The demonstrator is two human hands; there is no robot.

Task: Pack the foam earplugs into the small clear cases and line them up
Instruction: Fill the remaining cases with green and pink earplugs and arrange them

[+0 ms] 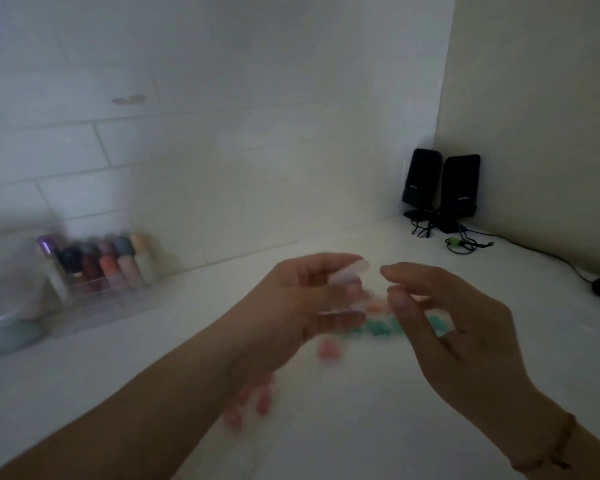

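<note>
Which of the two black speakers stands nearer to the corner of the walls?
The right speaker. It stands beside the beige wall, closest to the corner, while the left speaker stands further along the white tiled wall.

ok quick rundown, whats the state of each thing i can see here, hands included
left hand: raised, fingers pinching a small clear case
small clear case: held above the counter, blurred; open or closed unclear
right hand: raised beside the case, fingers loosely curled, holding nothing visible
teal earplugs: loose on the counter
pink earplugs: loose on the counter
speakers: upright in the corner
bottles: upright in a clear organizer
</note>
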